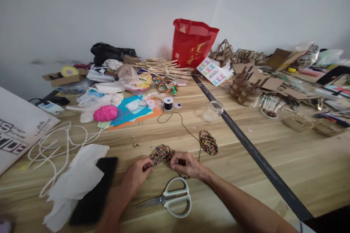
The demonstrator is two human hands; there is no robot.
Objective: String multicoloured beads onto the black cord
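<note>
A loose pile of small multicoloured beads [162, 153] lies on the wooden table between my two hands. At its left edge is my left hand [139, 171], thumb and fingertips pressed together; anything between them is too small to make out. My right hand [187, 164] is pinched closed at the pile's right edge, with the black cord [188, 131] running from a spool [168, 103] to behind the wrist. Below this hand a short beaded length of cord [186, 177] leads up to the fingers. Scissors [175, 198] with pale green handles lie just in front, blades pointing left.
Beaded bracelets [208, 142] lie right of my right hand, with a clear plastic jar [213, 111] behind. At left are a black phone [94, 191], white paper [79, 182] and white cable [58, 149]. Pink yarn [105, 113], a red bag [193, 42] and small woven baskets [247, 93] stand farther back.
</note>
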